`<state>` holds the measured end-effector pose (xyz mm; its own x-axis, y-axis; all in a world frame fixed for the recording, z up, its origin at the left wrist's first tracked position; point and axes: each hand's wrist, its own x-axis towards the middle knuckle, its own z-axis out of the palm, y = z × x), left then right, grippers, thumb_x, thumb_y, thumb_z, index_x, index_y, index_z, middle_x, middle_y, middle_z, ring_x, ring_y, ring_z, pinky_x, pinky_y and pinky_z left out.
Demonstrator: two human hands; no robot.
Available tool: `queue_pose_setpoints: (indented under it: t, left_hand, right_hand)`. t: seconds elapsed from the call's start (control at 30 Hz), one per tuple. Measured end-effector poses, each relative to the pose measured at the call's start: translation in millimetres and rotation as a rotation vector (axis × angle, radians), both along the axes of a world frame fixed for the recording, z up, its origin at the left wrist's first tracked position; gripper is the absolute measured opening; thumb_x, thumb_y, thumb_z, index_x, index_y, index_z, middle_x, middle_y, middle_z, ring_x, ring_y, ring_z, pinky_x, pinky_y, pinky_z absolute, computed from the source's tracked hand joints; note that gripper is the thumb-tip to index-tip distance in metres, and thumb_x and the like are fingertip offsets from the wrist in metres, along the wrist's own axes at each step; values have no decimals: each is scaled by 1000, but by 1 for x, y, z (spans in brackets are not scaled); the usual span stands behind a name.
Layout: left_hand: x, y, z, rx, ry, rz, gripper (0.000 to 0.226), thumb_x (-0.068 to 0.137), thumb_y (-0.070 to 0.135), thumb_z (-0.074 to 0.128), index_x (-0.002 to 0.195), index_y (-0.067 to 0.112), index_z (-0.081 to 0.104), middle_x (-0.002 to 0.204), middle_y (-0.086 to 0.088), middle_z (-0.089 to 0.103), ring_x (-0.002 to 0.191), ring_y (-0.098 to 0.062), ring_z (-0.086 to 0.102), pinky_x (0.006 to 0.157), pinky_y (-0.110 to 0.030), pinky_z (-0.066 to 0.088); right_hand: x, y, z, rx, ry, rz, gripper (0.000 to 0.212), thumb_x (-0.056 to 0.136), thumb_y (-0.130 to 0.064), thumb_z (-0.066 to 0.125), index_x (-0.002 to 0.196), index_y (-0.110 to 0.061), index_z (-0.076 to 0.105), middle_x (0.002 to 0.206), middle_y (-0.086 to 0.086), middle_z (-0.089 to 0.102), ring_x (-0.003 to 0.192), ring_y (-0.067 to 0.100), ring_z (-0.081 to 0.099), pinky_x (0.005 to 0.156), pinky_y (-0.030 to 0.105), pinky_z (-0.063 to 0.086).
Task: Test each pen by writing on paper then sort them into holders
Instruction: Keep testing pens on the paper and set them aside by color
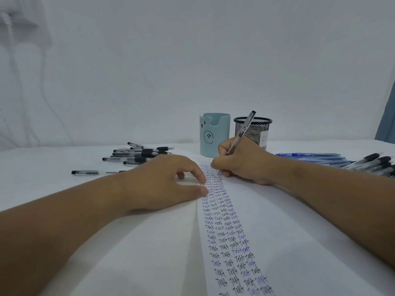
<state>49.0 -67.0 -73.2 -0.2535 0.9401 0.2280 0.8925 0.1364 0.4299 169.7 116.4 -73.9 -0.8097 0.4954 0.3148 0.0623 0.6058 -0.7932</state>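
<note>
My right hand [239,163] grips a clear pen with a black cap [243,130], its tip down on the white paper [299,242] near the top of the rows of "Test" writing [226,227]. My left hand [168,180] rests on the paper's left edge, fingertips pressing beside the writing. Behind the hands stand a light blue bear holder [213,135] and a black mesh holder [256,130]. A heap of black pens [139,155] lies at the left. Blue pens [314,158] and more black pens [372,164] lie at the right.
The table carries a white cloth [42,167] and meets a white wall behind. A single black pen [85,172] lies apart from the left heap. A blue-grey curtain edge [388,120] shows at the far right.
</note>
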Motion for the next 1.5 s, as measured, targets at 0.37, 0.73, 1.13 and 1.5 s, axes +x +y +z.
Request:
queue_pose_setpoints:
  t: [0.37,0.73,1.13,1.5]
  left_hand:
    - [1,-2,-1,-11,29,-18,26,82,60,66,103,46,69,112,27,63,103,4,53,81,-17,41]
    - [1,-3,0,-28,45,-18,26,85,59,65,107,46,68,115,26,62,106,5,52,85,-17,42]
    - [1,-4,0,-38,53,-25,25,86,59,64,108,47,67,116,27,61,107,5,51,86,-16,41]
    - [2,-4,0,-49,61,-21,24,87,58,63,109,47,66,117,28,60,108,7,50,87,-14,41]
  right_hand:
    - [1,-2,0,109,-32,-20,40,78,-7,69,47,-19,48,49,0,60,55,18,50,59,28,42]
    - [-2,1,-3,104,-11,6,40,78,-7,69,47,-19,47,49,2,60,57,18,52,60,28,41]
    - [-3,5,-3,157,9,5,42,78,-6,67,47,-20,43,45,-4,54,57,19,56,61,29,42]
    - [-4,10,-5,185,2,26,42,79,-7,67,48,-20,40,44,-7,47,54,17,51,59,28,38]
